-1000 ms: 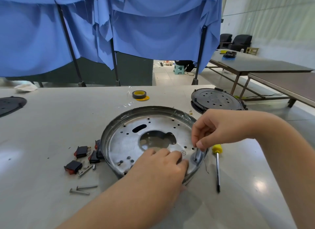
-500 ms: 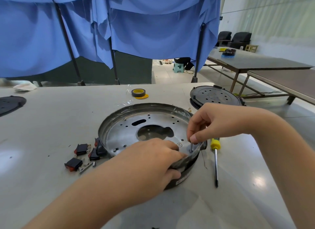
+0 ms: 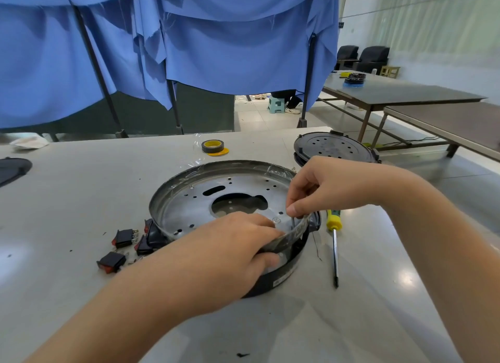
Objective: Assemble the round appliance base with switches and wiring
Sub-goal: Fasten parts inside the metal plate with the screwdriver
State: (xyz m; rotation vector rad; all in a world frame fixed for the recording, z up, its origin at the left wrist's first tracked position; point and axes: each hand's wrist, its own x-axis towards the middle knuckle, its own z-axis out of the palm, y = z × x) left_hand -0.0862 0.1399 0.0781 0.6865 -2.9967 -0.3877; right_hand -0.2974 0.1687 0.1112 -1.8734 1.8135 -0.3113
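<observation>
A round metal appliance base [image 3: 189, 200] with many holes and a black lower ring lies in front of me, its near side tilted up. My left hand [image 3: 224, 251] grips the near rim, fingers over the edge and thumb under it. My right hand [image 3: 322, 189] pinches a thin metal screw [image 3: 293, 224] standing upright in a hole at the right rim. Three black rocker switches with red faces [image 3: 124, 238] lie on the table to the left of the base.
A yellow-handled screwdriver [image 3: 335, 243] lies right of the base. A roll of black and yellow tape [image 3: 213, 147] sits behind it. A black perforated round cover [image 3: 332, 146] rests at the back right. Another dark disc [image 3: 13, 168] is at the far left.
My left hand has moved from lying flat inside the base to gripping its near rim, and that side has lifted off the table. My right hand stays on the screw.
</observation>
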